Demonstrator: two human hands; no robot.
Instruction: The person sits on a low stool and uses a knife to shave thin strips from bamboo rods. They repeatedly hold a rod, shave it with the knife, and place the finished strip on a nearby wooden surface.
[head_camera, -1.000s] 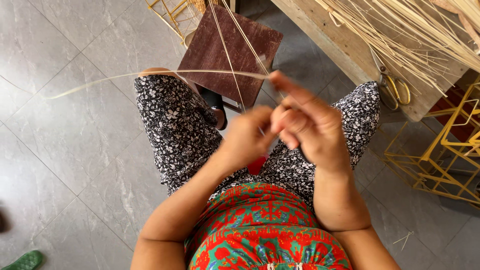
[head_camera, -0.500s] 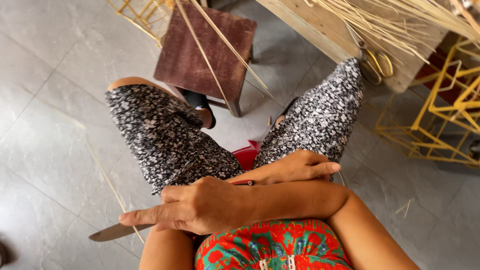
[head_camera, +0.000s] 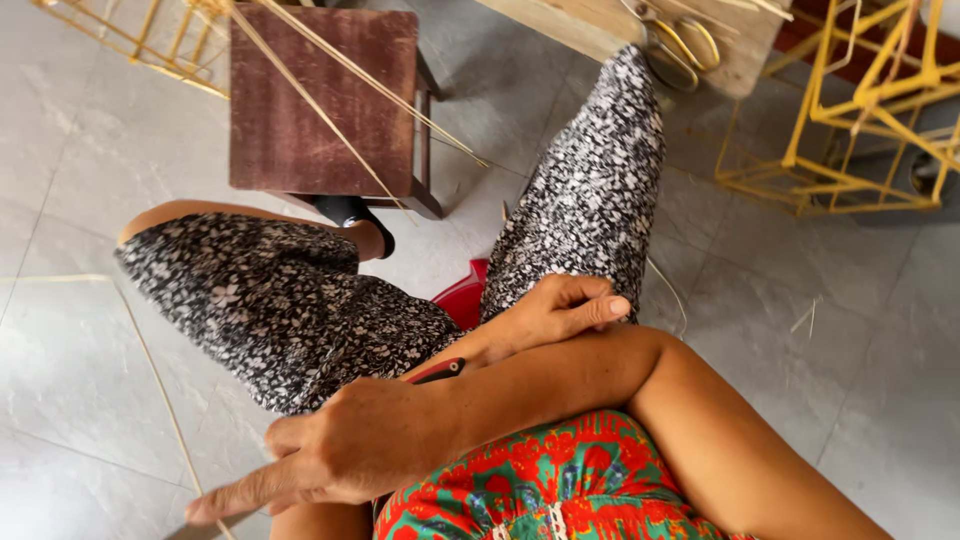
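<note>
Right hand (head_camera: 340, 455) slid lower, gripping knife (head_camera: 205, 527) | left hand (head_camera: 560, 310) curled, hold unclear

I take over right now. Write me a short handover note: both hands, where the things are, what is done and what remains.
Right hand: crossed to the left side, closed on a blade, index finger out.
Left hand: rests on the right thigh; any grip is unclear.
Thin strips lie across the brown stool; one strip lies on the floor.
Done: no finished piece shows.
Left: the strips on the stool, touched by neither hand.
</note>
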